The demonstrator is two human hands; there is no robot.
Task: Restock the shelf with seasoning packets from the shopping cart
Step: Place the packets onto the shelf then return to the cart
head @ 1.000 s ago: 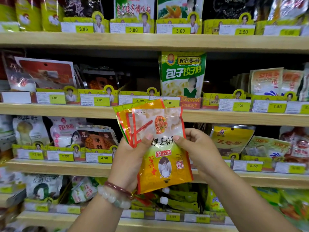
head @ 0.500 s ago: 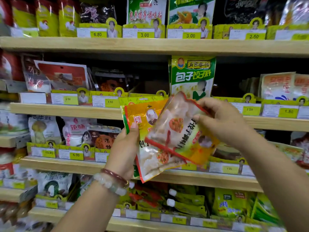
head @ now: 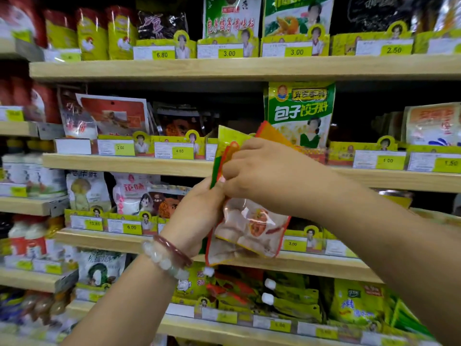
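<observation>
I am gripping the seasoning packets (head: 245, 228) in both hands, left hand (head: 197, 216) low, right hand (head: 269, 176) on top, their long axis upright, just before the shelf (head: 124, 162) slot beside the green packet (head: 299, 113).

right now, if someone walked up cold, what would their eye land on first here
First, the two hands meeting mid-frame: the left hand and right hand both grip a bunch of seasoning packets, held in front of the wooden shelf. Next, the tall green packet standing upright on that shelf just behind them. Then the rows of yellow price tags along every shelf edge.
</observation>
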